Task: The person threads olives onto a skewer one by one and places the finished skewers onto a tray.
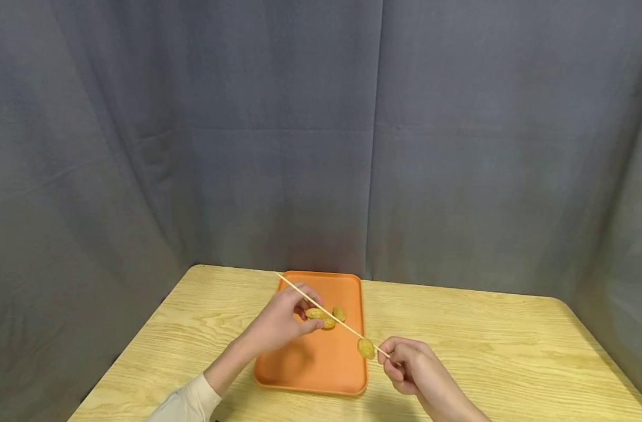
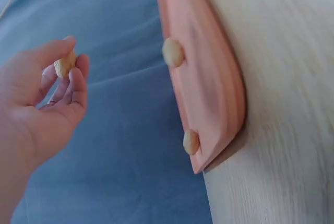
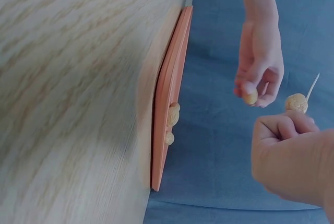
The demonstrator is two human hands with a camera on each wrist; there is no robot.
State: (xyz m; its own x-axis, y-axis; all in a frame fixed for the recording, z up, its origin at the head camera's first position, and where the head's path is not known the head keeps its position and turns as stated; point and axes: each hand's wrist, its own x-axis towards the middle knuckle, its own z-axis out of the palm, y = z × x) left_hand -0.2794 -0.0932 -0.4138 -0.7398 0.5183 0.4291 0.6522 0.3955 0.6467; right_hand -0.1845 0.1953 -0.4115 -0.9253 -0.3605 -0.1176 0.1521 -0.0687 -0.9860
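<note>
My right hand [image 1: 413, 369] grips a thin wooden skewer [image 1: 305, 294] near its lower end. One golden-brown, rough-skinned food piece [image 1: 366, 349] is threaded on it, just ahead of the fingers. The skewer slants up and to the left, passing across my left hand in the head view. Thumb and fingers of my left hand [image 1: 284, 316] pinch another golden-brown piece [image 2: 65, 65], raised over the orange tray [image 1: 321, 375]. Two more such pieces [image 2: 173, 52] lie on the tray, apart from each other in the left wrist view.
The tray lies on a light wood-grain table [image 1: 489, 328], close to its far edge. Grey-blue curtains [image 1: 278, 146] hang behind the table and on both sides.
</note>
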